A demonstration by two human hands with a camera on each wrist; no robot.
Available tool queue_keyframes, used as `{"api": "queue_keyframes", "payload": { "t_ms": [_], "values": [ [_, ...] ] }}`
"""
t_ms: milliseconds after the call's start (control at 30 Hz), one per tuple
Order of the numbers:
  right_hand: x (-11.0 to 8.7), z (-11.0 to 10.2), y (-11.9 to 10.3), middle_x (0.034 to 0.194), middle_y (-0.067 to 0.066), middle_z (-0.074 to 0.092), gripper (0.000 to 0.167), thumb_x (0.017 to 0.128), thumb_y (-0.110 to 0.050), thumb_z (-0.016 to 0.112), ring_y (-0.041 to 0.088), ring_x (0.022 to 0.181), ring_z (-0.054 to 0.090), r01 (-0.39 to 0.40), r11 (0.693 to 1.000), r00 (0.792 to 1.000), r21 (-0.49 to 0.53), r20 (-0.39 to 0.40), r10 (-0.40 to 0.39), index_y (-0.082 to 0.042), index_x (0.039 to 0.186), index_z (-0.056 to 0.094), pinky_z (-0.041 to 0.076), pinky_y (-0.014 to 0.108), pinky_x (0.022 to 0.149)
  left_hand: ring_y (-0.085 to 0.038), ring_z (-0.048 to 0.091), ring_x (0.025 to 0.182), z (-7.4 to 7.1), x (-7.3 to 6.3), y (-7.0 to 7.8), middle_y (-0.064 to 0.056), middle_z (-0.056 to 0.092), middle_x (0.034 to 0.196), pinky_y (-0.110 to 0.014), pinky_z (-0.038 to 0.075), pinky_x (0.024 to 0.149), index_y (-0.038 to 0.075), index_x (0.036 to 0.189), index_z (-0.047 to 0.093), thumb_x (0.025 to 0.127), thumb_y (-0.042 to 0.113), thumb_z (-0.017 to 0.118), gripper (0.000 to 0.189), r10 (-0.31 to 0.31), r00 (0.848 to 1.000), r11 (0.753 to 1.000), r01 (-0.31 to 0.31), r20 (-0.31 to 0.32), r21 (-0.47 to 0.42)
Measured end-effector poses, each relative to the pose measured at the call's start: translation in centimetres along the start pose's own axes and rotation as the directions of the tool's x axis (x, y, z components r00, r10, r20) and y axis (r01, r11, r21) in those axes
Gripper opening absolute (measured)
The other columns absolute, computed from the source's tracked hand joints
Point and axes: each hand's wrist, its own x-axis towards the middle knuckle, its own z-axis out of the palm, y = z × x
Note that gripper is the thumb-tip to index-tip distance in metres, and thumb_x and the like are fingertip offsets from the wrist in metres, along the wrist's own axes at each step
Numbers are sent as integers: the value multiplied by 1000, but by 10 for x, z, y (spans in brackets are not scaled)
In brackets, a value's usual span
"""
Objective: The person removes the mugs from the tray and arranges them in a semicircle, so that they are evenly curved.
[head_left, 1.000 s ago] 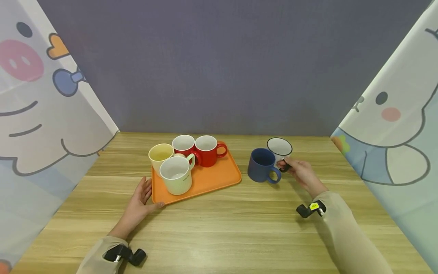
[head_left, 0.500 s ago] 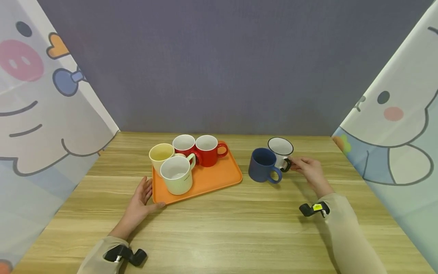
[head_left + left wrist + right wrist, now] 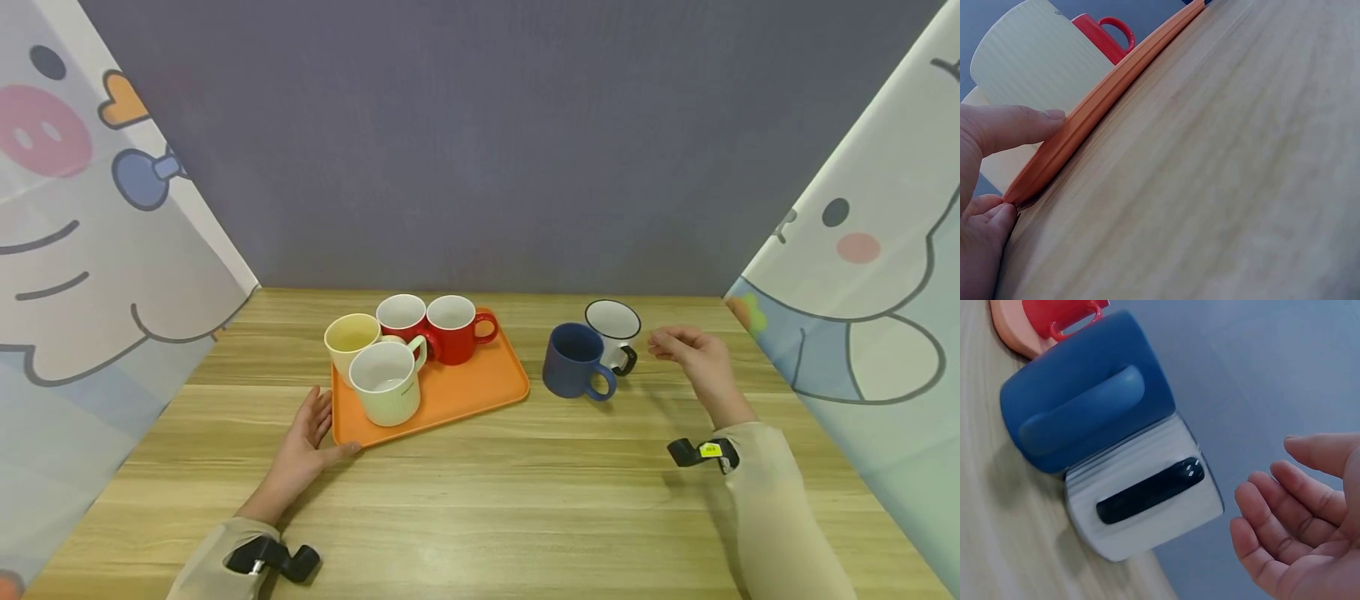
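Note:
My left hand (image 3: 303, 446) holds the near left corner of an orange tray (image 3: 480, 390), thumb on its front rim and fingers along its left side. On the tray stand a yellow mug (image 3: 347, 348), a pale green mug (image 3: 390, 396) at the front, and two red mugs (image 3: 453, 337) behind. To the right, a dark blue mug (image 3: 567, 367) and a white mug (image 3: 611, 325) with black rim and handle stand upright, close together. My right hand (image 3: 701, 362) is apart from the white mug, to its right, holding nothing; its fingers are loosely curled in the right wrist view.
Everything stands on a wooden table (image 3: 465, 517) with a grey panel (image 3: 480, 150) behind it. Cartoon-printed curtains (image 3: 885, 350) flank both sides. Between the tray and the blue mug lies a narrow strip of bare wood.
My right hand has let go of the white mug's handle and drawn away to the right. The white mug stays beside the blue one. My left hand has not moved.

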Motion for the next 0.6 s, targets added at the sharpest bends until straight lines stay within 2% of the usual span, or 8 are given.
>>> {"api": "queue_keyframes", "payload": {
  "t_ms": [100, 233, 467, 600],
  "values": [
    [0, 4, -6, 82, -10, 72, 11, 96, -9, 66, 5, 74, 68, 22, 994, 1000, -103, 0, -22, 0, 97, 73, 57, 17, 71, -49, 15, 145, 0, 0, 0, -34, 10, 159, -8, 27, 109, -7, 155, -8, 79, -8, 78, 114, -1, 1000, 1000, 1, -2, 0],
    [0, 12, -15, 82, -11, 72, 26, 96, -16, 68, 6, 75, 67, 28, 975, 1000, -222, 12, -26, 9, 104, 69, 57, 17, 72, -49, 16, 145, 0, 0, 0, -34, 10, 159, -8, 28, 108, -7, 155, -8, 79, -8, 78, 114, -1, 1000, 1000, 1, -1, 0],
    [2, 28, -25, 83, -9, 71, 17, 96, -11, 67, 6, 77, 67, 81, 969, 993, -233, 106, -57, 5, 101, 70, 57, 18, 72, -49, 15, 145, 0, -2, 3, -35, 10, 158, -19, 27, 115, -7, 155, -9, 79, -11, 77, 114, 0, 1000, 1000, 0, 2, -8],
    [3, 39, -30, 84, -5, 72, 21, 96, -13, 68, 7, 78, 67, 77, 963, 988, -258, 151, -39, 6, 103, 69, 57, 21, 72, -49, 16, 145, 0, -2, 3, -34, 10, 158, -24, 27, 117, -7, 155, -9, 79, -12, 76, 114, -6, 1000, 1000, 6, 1, -6]
  ]
}}
